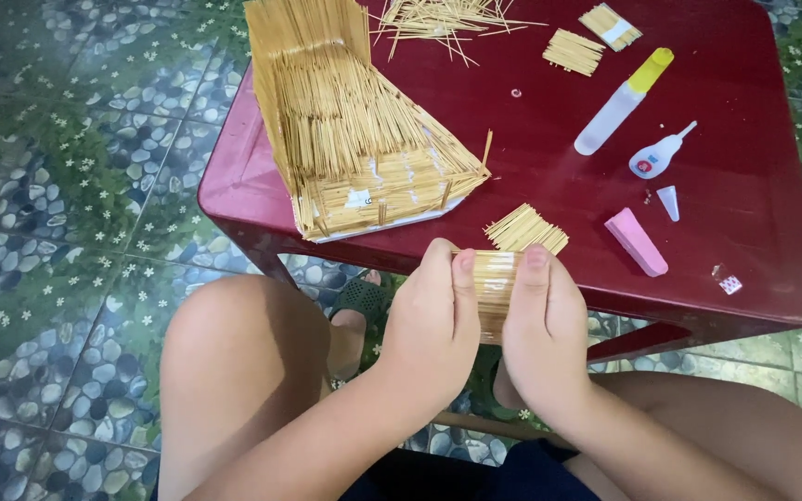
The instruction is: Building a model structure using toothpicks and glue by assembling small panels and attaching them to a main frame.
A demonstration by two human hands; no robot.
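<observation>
Below the maroon worktop point(744, 186) edge, at lower centre, both hands clamp one toothpick panel point(495, 288), left hand point(433, 325) and right hand point(540, 329) flanking it, sticks running crosswise between them.

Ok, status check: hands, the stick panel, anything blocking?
Left hand and right hand both gripping the small toothpick panel at the red table edge. Toothpick house model just beyond, apart. Nothing between them.

The hands point(489, 325) hide the toothpick panel's point(495, 278) lower part.
</observation>
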